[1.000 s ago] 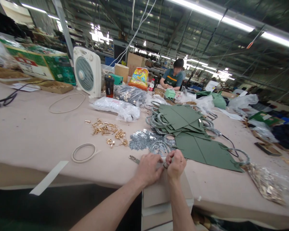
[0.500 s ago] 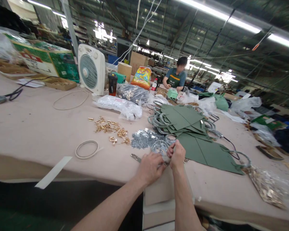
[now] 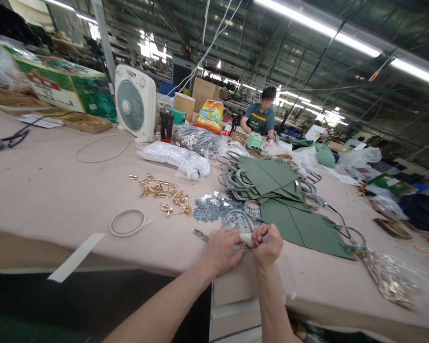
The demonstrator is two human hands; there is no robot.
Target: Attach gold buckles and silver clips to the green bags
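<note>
My left hand (image 3: 221, 252) and my right hand (image 3: 267, 245) meet at the table's front edge, fingers pinched close together. My left hand grips a flat metal clip (image 3: 200, 235), whose end sticks out to the left. Between my fingers, a narrow white strip (image 3: 246, 237) shows, and my right hand pinches it. Whatever small part the fingertips hold is mostly hidden. Just beyond my hands lie a heap of silvery metal pieces (image 3: 212, 207) and green paper bags with grey rope handles (image 3: 271, 176).
Loose brass fittings (image 3: 160, 195), a white cord coil (image 3: 127, 223) and a taped white strip (image 3: 76, 257) lie on the pink-beige table (image 3: 57, 190). Farther back stand a white box fan (image 3: 135, 103), plastic bags and a seated co-worker (image 3: 260, 112).
My right hand has come down from its raised position and closed towards my left hand. The white strip now shows between them. The whole view has shifted slightly.
</note>
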